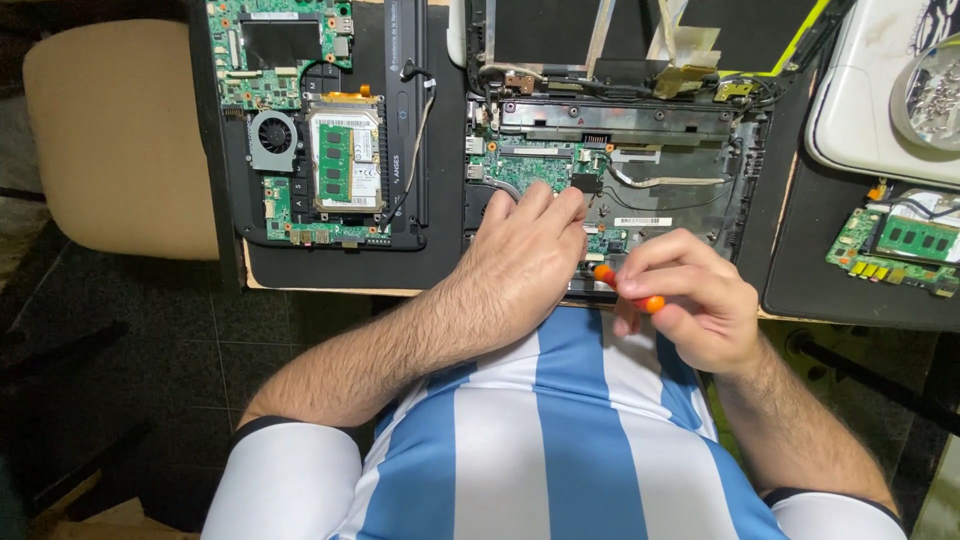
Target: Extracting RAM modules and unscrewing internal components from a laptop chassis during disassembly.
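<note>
Blue and white stripes of the person's shirt (540, 440) filled the lower middle of the frame, nearest to the camera. Above it, the right hand (690, 300) was closed around a small screwdriver with an orange handle (628, 290), right of the centre; its tip seemed to point toward the opened laptop base (620, 170), but the fingers hid the metal end. The left hand (520, 255) rested flat on the same laptop base at the centre, its fingers spread loosely and pressing on the green circuit board (530, 165), holding nothing. The laptop base lay on the worktop (330, 280) in the upper middle of the frame. In the upper left lay a second opened device with a small fan (272, 135) and a memory module (335, 160). At the right edge sat a loose green board (900, 245), well apart from both hands.
</note>
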